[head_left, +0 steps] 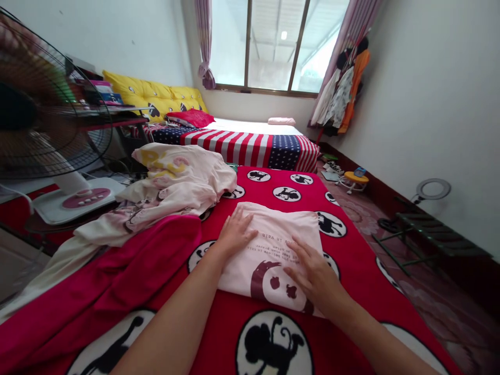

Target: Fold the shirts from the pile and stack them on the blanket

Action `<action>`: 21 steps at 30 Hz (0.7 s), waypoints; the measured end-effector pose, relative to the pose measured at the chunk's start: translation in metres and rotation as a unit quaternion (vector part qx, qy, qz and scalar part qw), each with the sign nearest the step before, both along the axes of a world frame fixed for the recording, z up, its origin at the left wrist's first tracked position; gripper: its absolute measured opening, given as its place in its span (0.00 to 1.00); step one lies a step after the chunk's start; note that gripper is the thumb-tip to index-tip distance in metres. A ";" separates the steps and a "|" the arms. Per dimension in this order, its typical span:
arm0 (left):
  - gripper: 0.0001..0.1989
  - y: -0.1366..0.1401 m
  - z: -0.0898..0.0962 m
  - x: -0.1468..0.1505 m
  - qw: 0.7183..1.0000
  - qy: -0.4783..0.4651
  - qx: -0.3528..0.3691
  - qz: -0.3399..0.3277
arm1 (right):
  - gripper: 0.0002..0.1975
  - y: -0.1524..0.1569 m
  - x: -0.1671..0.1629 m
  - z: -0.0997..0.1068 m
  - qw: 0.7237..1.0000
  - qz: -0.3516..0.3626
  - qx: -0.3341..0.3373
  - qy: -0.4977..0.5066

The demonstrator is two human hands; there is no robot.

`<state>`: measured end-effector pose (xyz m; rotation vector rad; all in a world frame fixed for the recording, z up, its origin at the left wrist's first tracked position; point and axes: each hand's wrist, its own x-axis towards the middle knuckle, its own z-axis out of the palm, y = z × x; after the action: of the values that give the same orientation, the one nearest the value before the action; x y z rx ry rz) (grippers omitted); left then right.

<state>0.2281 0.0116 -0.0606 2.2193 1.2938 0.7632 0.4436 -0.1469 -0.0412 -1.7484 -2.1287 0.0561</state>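
A pale pink T-shirt (269, 224) with dark print lies folded into a rough rectangle on the red bedspread (219, 333). My left hand (236, 233) rests flat on the shirt's left side, fingers stretched out. On its right side lies my right hand (312, 273), palm down, with the fingers spread over the printed lettering. Neither hand grips anything. To the left sit a crumpled cream garment (187, 166) with yellow and pink print and a bright magenta garment (148, 260).
A running fan (84, 198) stands at the left, near the clothes. Behind is another bed with a striped, starred cover (242, 146). On the right floor are a dark green folding stool (433, 234), a ring light (433, 188) and a yellow stool (355, 177).
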 end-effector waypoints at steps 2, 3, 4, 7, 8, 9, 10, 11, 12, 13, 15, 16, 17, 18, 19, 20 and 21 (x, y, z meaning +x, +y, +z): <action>0.22 0.003 -0.002 -0.002 0.994 -0.094 0.015 0.060 | 0.23 -0.017 -0.005 0.007 1.000 -0.006 0.015 0.018; 0.19 0.005 -0.003 -0.003 0.988 -0.130 0.016 0.084 | 0.23 -0.025 -0.010 0.008 1.000 0.010 0.012 0.018; 0.17 0.008 -0.004 -0.004 0.983 -0.155 0.013 0.101 | 0.23 -0.032 -0.016 0.007 0.999 0.032 0.008 0.013; 0.13 0.015 -0.008 -0.008 0.974 -0.194 -0.005 0.119 | 0.29 -0.041 -0.039 -0.003 0.996 0.091 0.012 -0.021; 0.13 0.017 -0.010 -0.009 0.970 -0.209 -0.011 0.122 | 0.30 -0.038 -0.046 -0.007 0.994 0.102 0.022 -0.036; 0.12 0.018 -0.011 -0.010 0.967 -0.225 -0.016 0.122 | 0.30 -0.034 -0.052 -0.012 0.992 0.107 0.034 -0.050; 0.12 0.018 -0.011 -0.010 0.963 -0.240 -0.021 0.122 | 0.27 -0.028 -0.056 -0.016 0.991 0.111 0.049 -0.062; 0.12 0.018 -0.012 -0.010 0.959 -0.256 -0.026 0.120 | 0.24 -0.022 -0.058 -0.019 0.989 0.117 0.065 -0.070; 0.12 0.018 -0.013 -0.010 0.955 -0.272 -0.031 0.117 | 0.20 -0.015 -0.058 -0.021 0.986 0.126 0.079 -0.072; 0.11 0.018 -0.013 -0.010 0.950 -0.290 -0.036 0.115 | 0.17 -0.009 -0.056 -0.019 0.985 0.137 0.087 -0.062; 0.12 0.018 -0.013 -0.010 0.937 -0.328 -0.046 0.110 | 0.15 0.002 -0.049 -0.008 0.986 0.145 0.079 -0.004; 0.12 0.019 -0.013 -0.010 0.930 -0.349 -0.051 0.108 | 0.15 0.006 -0.044 0.002 0.987 0.137 0.068 0.043; 0.13 0.021 -0.013 -0.010 0.921 -0.370 -0.058 0.106 | 0.14 0.011 -0.039 0.015 0.986 0.122 0.057 0.093; 0.14 0.022 -0.013 -0.010 0.912 -0.391 -0.065 0.103 | 0.13 0.015 -0.036 0.030 0.983 0.103 0.049 0.144; 0.16 0.024 -0.012 -0.009 0.902 -0.413 -0.074 0.100 | 0.13 0.020 -0.033 0.047 0.977 0.084 0.041 0.190; 0.18 0.026 -0.011 -0.009 0.892 -0.433 -0.087 0.096 | 0.13 0.024 -0.031 0.065 0.969 0.069 0.034 0.234; 0.21 0.027 -0.010 -0.008 0.881 -0.453 -0.101 0.092 | 0.14 0.028 -0.031 0.083 0.959 0.060 0.025 0.276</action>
<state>0.2196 0.0382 -0.0709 1.2706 1.0106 1.4283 0.4130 -0.1185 0.0421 -1.3645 -1.7943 0.4640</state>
